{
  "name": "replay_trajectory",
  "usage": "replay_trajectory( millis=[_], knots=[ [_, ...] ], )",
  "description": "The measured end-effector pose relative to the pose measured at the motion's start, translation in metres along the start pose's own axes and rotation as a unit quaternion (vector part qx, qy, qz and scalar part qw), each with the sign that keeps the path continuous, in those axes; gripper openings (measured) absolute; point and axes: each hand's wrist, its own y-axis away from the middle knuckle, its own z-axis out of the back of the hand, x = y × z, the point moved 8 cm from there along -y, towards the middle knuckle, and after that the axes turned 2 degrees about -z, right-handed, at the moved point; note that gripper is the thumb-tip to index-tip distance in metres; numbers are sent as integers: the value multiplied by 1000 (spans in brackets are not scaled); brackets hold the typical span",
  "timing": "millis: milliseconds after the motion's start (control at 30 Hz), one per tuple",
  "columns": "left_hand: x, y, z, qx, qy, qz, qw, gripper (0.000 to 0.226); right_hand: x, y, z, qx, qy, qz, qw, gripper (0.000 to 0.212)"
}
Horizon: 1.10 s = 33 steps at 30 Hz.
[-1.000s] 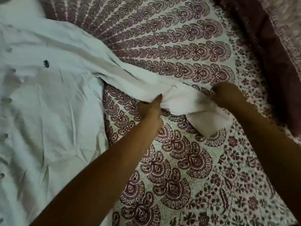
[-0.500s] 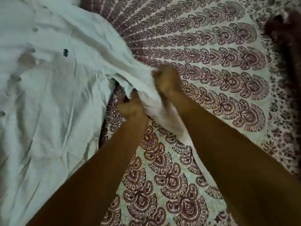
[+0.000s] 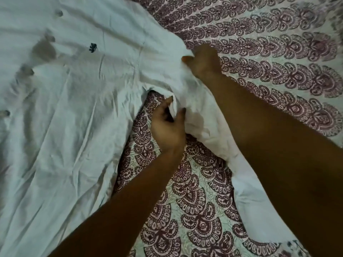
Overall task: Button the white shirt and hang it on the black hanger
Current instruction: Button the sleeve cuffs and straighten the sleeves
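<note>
Two hands are on the white shirt point(image 3: 65, 145), which lies front-up across the patterned bedspread point(image 3: 194, 201), its sleeve point(image 3: 204, 130) trailing away under the right forearm. The right hand point(image 3: 202, 62) has its fingers curled tight into cloth up near the shoulder seam. The left hand point(image 3: 167, 127) sits half-open lower down, a fold of sleeve lying between thumb and forefinger; whether it is actually nipped I cannot tell. The buttons point(image 3: 27, 71) run down the far left and the black hanger is not in view. Danger here, I'd say: a hard tug from that right fist could drag the whole body sideways and crease the front, and a loose left hold could let the fold slip and the sleeve twist.
</note>
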Motion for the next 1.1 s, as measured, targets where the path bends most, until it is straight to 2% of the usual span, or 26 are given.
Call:
replay_trajectory(
  millis=[67,133,233,300,367,467,533,600,700,767,833,933,1000,1100],
  knots=[
    [3,-2,-4,3,43,43,998,28,-9,-11,9,-39,13,-4,999,35],
    [8,-5,-6,-14,66,80,994,24,-11,-15,10,-47,74,21,996,32],
    [8,-6,-9,-19,27,91,995,37,-3,-13,6,-61,134,50,988,33],
    [1,-5,-14,29,-59,47,997,62,11,1,5,-86,160,93,979,43],
    [-6,-7,-18,78,-138,-27,987,86,23,26,-1,-82,172,182,965,51],
    [-10,-12,-17,99,-149,-75,981,103,-5,68,-29,24,236,283,929,56],
    [-11,-10,-16,108,-164,-82,977,111,-46,80,-29,67,267,261,925,65],
    [-10,-7,-13,114,-163,-70,977,116,-77,79,-17,69,279,229,930,72],
    [-9,-7,-8,112,-102,-37,988,122,-106,79,2,68,274,173,944,74],
    [-5,-5,-4,95,-67,-11,993,117,-123,81,13,73,251,130,957,73],
    [2,4,-2,77,-22,19,997,104,-134,91,25,77,175,98,977,67],
    [18,28,-5,83,51,78,992,71,-143,130,62,-25,11,69,997,54],
    [28,48,-12,103,67,113,986,47,-165,172,78,-54,-16,6,998,42],
    [38,86,-33,184,76,178,964,25,-209,234,71,47,-87,-101,990,22]
  ],
)
